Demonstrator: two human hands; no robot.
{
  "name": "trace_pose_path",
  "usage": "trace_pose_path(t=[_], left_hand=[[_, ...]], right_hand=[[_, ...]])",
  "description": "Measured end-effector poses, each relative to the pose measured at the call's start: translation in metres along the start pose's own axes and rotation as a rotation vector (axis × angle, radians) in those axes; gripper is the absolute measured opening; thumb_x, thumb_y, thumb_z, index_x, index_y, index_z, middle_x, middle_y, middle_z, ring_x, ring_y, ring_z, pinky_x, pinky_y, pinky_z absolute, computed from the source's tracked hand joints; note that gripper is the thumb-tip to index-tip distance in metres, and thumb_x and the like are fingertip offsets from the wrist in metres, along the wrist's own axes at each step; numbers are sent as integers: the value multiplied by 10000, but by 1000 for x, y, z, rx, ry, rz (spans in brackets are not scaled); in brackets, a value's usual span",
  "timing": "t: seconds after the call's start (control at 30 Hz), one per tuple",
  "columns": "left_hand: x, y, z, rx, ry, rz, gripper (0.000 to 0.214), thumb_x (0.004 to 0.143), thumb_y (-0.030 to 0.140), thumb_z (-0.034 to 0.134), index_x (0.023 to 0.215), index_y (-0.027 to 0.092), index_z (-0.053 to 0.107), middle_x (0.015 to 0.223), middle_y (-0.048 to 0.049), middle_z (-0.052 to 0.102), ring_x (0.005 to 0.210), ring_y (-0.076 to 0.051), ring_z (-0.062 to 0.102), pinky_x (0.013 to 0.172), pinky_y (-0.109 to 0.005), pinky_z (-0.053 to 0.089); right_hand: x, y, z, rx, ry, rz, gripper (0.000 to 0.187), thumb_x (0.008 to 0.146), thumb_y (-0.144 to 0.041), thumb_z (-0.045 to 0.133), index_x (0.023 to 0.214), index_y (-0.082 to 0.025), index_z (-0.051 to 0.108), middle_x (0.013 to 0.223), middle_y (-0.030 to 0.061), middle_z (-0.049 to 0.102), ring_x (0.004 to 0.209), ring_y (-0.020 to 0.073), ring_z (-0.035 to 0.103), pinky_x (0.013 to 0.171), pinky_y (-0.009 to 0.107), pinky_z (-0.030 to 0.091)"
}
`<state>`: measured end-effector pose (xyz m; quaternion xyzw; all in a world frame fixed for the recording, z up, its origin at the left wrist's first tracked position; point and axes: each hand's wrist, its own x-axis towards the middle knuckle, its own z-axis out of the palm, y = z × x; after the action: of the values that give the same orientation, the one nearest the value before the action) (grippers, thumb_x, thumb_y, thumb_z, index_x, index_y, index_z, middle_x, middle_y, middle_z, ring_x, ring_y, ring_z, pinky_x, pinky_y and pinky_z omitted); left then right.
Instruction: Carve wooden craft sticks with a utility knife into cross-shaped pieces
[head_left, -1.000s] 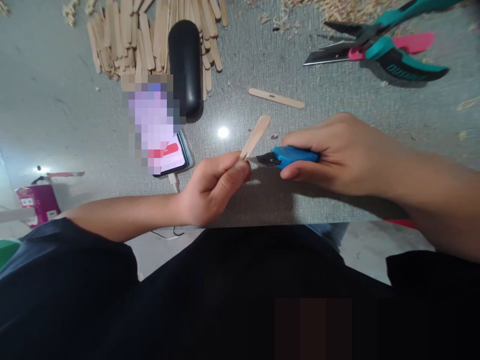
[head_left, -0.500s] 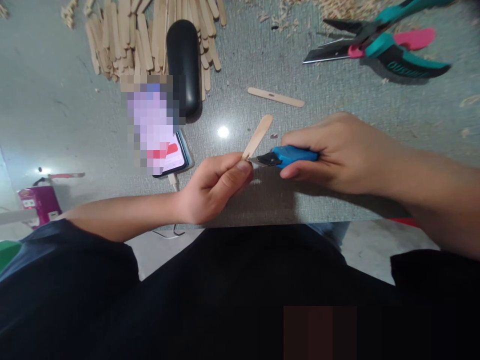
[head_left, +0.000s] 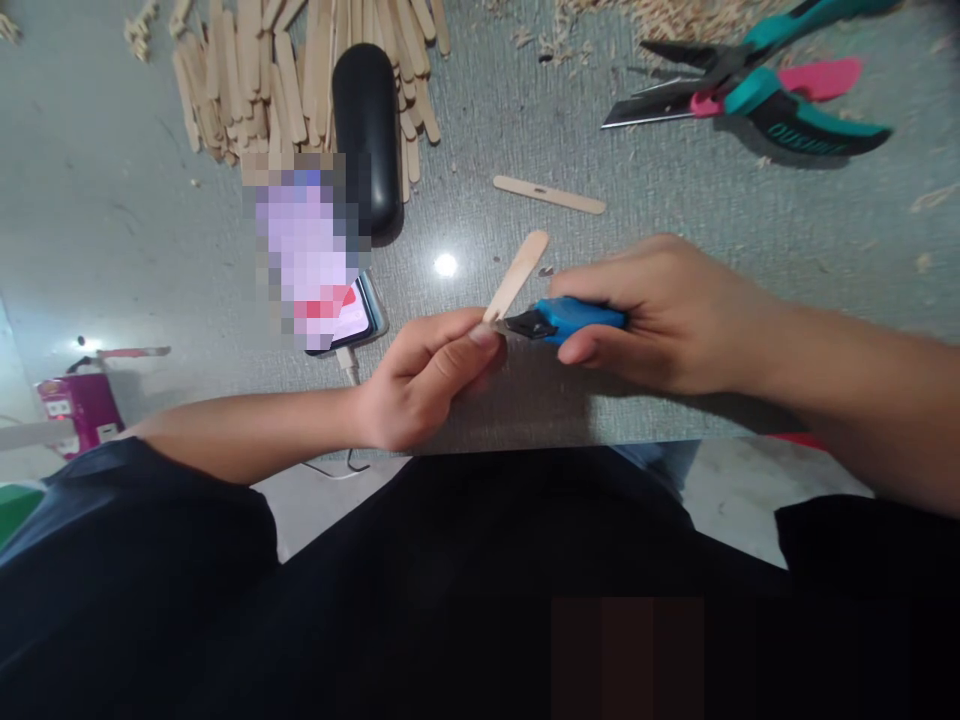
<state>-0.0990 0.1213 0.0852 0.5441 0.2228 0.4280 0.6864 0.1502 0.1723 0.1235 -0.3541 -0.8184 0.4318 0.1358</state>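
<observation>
Knife work from where I'm standing: the left hand pinches the lower end of a wooden stick between thumb and curled fingers, with the stick tilting up and away over the table, near its front edge. The right hand is wrapped tight around a blue utility knife, blade tip right against the stick beside the left thumb. Looks like a trimming cut at that end. The next push wants a firm pinch and the blade kept off that thumb, imo. Both forearms come in low, wrists angled toward each other. A loose stick and teal cutters lie farther back.
</observation>
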Motion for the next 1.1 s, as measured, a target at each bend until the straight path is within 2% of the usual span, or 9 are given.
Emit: trace_pose_path(t=[0.1, 0.23, 0.33, 0.5, 0.67, 0.77, 0.87, 1.1], left_hand=[[4, 5, 3, -34, 59, -26, 484, 1188, 431, 560, 759, 223, 481, 622, 57, 366, 553, -84, 392, 539, -227, 367], [9, 11, 4, -212, 53, -112, 497, 1129, 422, 671, 721, 215, 478, 584, 79, 307, 492, -65, 317, 485, -213, 300], [11, 13, 2, -335, 15, -206, 530, 1105, 439, 706, 699, 216, 447, 582, 85, 306, 468, -52, 281, 459, -211, 249], [11, 16, -3, -446, -129, -250, 499, 1144, 394, 629, 730, 221, 409, 591, 82, 280, 466, -51, 257, 467, -234, 222], [14, 23, -2, -457, -230, -289, 514, 1196, 414, 503, 738, 227, 364, 574, 78, 240, 468, -65, 247, 482, -255, 240], [15, 25, -2, -437, -263, -331, 556, 1162, 483, 573, 718, 238, 345, 547, 77, 250, 455, -74, 255, 470, -261, 255], [16, 25, -2, -427, -243, -357, 591, 1118, 521, 652, 695, 243, 347, 544, 84, 244, 442, -71, 255, 455, -265, 243], [14, 21, -1, -461, -224, -358, 571, 1109, 457, 680, 679, 227, 382, 585, 77, 282, 449, -65, 263, 462, -267, 229]], right_hand=[[0, -3, -2, 5, 26, 18, 765, 1043, -944, 425, 725, -249, 395, 618, -30, 389, 598, 154, 384, 646, 385, 247], [0, -2, -2, 1, 22, 48, 777, 1026, -974, 388, 728, -257, 401, 619, -16, 428, 606, 167, 406, 650, 396, 246], [1, -2, -2, -5, 12, 38, 773, 1034, -967, 373, 728, -258, 394, 615, -14, 429, 600, 167, 401, 645, 398, 242], [2, -1, -2, 35, -16, 4, 757, 1048, -931, 440, 717, -251, 396, 610, -31, 382, 586, 152, 362, 636, 388, 235], [0, -2, -1, 47, -38, -2, 765, 1043, -942, 430, 718, -250, 387, 602, -40, 379, 572, 138, 344, 625, 381, 219], [-1, -3, -1, 36, -42, -13, 761, 1045, -943, 413, 732, -249, 393, 609, -49, 374, 572, 132, 341, 632, 373, 223], [-1, -3, -3, 45, -59, -6, 753, 1042, -935, 448, 742, -246, 405, 611, -54, 379, 570, 131, 342, 637, 369, 219], [1, 11, -1, 45, -89, -58, 753, 1038, -929, 483, 719, -250, 418, 601, -45, 398, 560, 138, 378, 619, 360, 225]])
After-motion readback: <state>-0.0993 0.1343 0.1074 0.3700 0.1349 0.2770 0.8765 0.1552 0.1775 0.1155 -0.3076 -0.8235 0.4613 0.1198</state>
